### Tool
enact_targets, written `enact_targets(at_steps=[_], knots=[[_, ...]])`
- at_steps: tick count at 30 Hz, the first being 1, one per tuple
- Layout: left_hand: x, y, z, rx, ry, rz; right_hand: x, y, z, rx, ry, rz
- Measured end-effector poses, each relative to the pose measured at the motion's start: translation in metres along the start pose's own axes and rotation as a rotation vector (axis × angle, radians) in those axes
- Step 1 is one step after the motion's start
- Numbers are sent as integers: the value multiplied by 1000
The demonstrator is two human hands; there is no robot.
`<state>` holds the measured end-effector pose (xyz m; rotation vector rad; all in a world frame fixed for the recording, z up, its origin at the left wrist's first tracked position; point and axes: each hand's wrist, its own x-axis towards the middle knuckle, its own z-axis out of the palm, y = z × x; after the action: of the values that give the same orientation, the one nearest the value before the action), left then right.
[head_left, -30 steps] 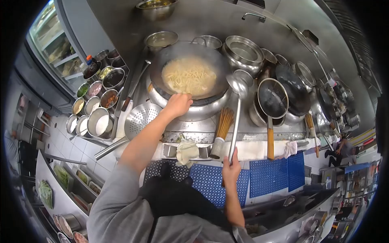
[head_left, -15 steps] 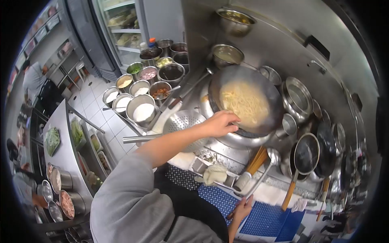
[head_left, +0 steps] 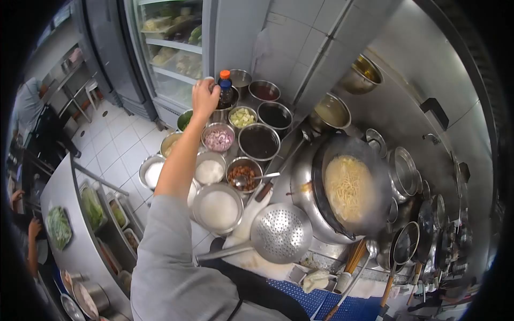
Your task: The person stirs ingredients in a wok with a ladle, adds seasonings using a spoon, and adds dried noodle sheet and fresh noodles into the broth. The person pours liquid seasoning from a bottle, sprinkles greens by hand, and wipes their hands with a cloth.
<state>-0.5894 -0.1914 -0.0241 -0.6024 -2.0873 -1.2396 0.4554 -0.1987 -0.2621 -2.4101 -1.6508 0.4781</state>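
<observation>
My left hand (head_left: 205,98) reaches out to the bottles behind the metal pots, its fingers closed at the top around something mostly hidden. Just right of it stand dark bottles with an orange cap (head_left: 225,74) and a blue cap (head_left: 225,84). Below are pots of chopped pink pieces (head_left: 218,138), pale green cubes (head_left: 242,117), dark liquid (head_left: 259,142) and white contents (head_left: 218,209). Noodles (head_left: 349,187) steam in the wok (head_left: 322,197) at the right. The ladle (head_left: 350,285) slants at the bottom right; my right hand is out of view.
A perforated strainer (head_left: 281,232) lies left of the wok, near a bamboo brush (head_left: 352,262) and a cloth (head_left: 318,280). A glass-door fridge (head_left: 209,48) stands behind the pots. At the far left are a counter (head_left: 64,195) and a person (head_left: 31,104).
My left hand has moved from the wok's edge to the bottles. The view has swung left, and my right hand, earlier on the ladle's handle, has left the view.
</observation>
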Motion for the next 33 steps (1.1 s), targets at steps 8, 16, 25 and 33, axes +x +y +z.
enact_targets(at_steps=[8, 16, 25, 33], knots=[[74, -26, 42, -86, 122, 21, -75, -126, -2, 103, -299, 125], [-40, 2, 76, 103, 0, -199, -91, -141, -6, 140, -366, 188], [-38, -15, 84, 41, 29, -77, -102, -101, -10, 308, -378, 330], [15, 145, -52, -483, -13, 182, -60, -30, 12, -739, -388, -610]])
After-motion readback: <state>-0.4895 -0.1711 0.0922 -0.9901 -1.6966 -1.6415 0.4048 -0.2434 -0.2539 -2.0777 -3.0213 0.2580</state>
